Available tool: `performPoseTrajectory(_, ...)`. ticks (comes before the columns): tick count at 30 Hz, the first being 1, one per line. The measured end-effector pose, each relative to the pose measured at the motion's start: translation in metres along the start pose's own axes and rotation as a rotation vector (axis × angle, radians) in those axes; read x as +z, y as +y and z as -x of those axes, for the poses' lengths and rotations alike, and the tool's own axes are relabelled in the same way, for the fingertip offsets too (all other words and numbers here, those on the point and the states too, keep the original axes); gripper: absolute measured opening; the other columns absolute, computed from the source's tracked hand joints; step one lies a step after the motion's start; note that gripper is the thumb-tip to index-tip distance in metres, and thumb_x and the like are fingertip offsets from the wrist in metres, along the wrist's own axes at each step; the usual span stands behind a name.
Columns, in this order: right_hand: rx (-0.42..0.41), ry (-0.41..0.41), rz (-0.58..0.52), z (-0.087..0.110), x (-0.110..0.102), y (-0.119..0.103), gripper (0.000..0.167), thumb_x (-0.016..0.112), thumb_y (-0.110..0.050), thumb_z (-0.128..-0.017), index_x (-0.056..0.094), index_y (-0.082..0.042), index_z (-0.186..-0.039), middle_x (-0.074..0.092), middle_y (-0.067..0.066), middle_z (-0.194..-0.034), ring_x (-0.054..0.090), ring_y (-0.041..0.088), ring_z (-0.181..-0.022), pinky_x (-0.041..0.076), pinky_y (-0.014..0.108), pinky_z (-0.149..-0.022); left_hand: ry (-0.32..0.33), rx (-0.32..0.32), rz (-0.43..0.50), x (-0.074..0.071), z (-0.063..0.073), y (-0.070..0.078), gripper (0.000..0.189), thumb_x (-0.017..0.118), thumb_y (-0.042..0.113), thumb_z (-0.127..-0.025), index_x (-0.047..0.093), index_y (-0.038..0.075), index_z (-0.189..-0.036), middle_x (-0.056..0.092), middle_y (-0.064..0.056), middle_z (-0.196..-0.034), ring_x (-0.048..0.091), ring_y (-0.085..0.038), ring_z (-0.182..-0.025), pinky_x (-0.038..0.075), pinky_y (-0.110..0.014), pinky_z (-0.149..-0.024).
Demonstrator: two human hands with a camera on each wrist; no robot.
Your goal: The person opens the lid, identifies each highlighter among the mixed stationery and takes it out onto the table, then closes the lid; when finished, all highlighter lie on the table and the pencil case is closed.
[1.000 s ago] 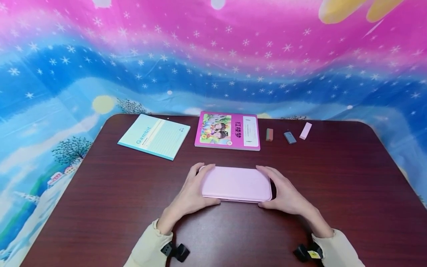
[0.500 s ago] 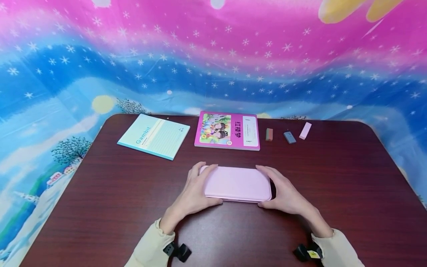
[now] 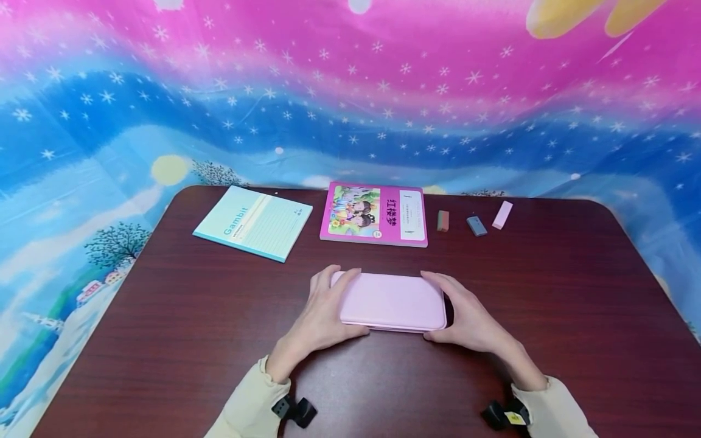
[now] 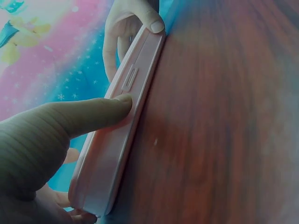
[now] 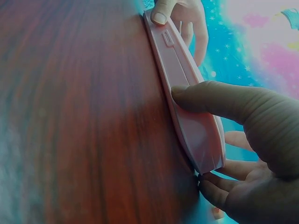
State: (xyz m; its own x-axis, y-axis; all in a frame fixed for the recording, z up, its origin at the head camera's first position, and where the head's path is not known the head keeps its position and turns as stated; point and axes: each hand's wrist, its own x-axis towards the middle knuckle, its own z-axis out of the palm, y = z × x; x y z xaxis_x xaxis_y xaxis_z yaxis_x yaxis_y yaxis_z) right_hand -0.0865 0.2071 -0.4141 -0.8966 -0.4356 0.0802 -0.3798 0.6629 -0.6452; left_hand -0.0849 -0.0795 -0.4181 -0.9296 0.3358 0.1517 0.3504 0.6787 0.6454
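Observation:
A flat pink pencil case (image 3: 393, 301) with rounded corners lies on the table, lid down. In the left wrist view, a small latch (image 4: 130, 78) shows on its front side. My left hand (image 3: 320, 310) grips the left end, thumb along the front side and fingers at the end and back edge. At the opposite end, my right hand (image 3: 467, 313) holds it the same way, its thumb pressing the front side in the right wrist view. Some fingertips are hidden behind the case.
Behind the case lie a light green notebook (image 3: 254, 224) and a pink book (image 3: 374, 214) on the dark wooden table (image 3: 181, 316). Right of them sit a red-green eraser (image 3: 443, 221), a blue-grey eraser (image 3: 476, 225) and a pale pink block (image 3: 502, 215). A patterned cloth (image 3: 350, 91) hangs behind.
My left hand has slid slightly to the right along the pencil case. The right hand and the case have stayed about where they were.

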Motion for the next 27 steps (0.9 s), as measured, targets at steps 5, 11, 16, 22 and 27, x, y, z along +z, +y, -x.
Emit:
performPoseTrajectory(5, -0.004, 0.005, 0.006, -0.0002, 0.0003, -0.0003, 0.097, 0.090, -0.017, -0.062, 0.039, -0.009, -0.144, 0.044, 0.010, -0.142, 0.043, 0.027, -0.125, 0.042, 0.052, -0.100, 0.014, 0.006, -0.023, 0.0023, -0.0004, 0.0010, 0.095, 0.090, 0.038, -0.060, 0.045, 0.015, -0.140, 0.035, -0.020, -0.138, 0.027, -0.035, -0.128, 0.040, -0.050, -0.097)
performPoseTrajectory(11, -0.028, 0.011, 0.018, 0.0004, -0.0001, -0.0013, 0.098, 0.091, -0.022, -0.062, 0.039, -0.009, -0.144, 0.045, 0.009, -0.141, 0.043, 0.026, -0.125, 0.041, 0.051, -0.100, 0.018, -0.008, -0.053, 0.0032, -0.0011, 0.0015, 0.094, 0.089, 0.040, -0.061, 0.044, 0.015, -0.140, 0.038, -0.019, -0.136, 0.029, -0.033, -0.125, 0.042, -0.048, -0.096)
performPoseTrajectory(16, -0.051, 0.018, 0.037, -0.0003, -0.0001, -0.0040, 0.099, 0.091, -0.025, -0.061, 0.039, -0.008, -0.144, 0.045, 0.010, -0.140, 0.043, 0.026, -0.124, 0.042, 0.051, -0.098, 0.031, 0.003, -0.083, 0.0024, -0.0016, 0.0021, 0.092, 0.089, 0.040, -0.060, 0.047, 0.014, -0.138, 0.041, -0.017, -0.132, 0.032, -0.033, -0.122, 0.043, -0.046, -0.093)
performPoseTrajectory(22, -0.031, 0.011, 0.043, -0.0020, 0.0002, -0.0077, 0.100, 0.091, -0.024, -0.061, 0.038, -0.010, -0.145, 0.044, 0.011, -0.140, 0.043, 0.026, -0.124, 0.042, 0.052, -0.098, 0.013, -0.007, -0.089, 0.0023, -0.0018, 0.0035, 0.093, 0.089, 0.039, -0.060, 0.046, 0.014, -0.139, 0.040, -0.019, -0.134, 0.032, -0.033, -0.123, 0.044, -0.046, -0.093)
performPoseTrajectory(27, -0.006, -0.006, 0.026, -0.0028, -0.0001, -0.0094, 0.099, 0.090, -0.025, -0.062, 0.038, -0.011, -0.145, 0.043, 0.010, -0.142, 0.042, 0.026, -0.126, 0.041, 0.051, -0.101, -0.003, -0.008, -0.096, -0.0002, -0.0019, 0.0033, 0.095, 0.089, 0.040, -0.060, 0.044, 0.015, -0.140, 0.040, -0.018, -0.134, 0.032, -0.033, -0.123, 0.044, -0.045, -0.094)
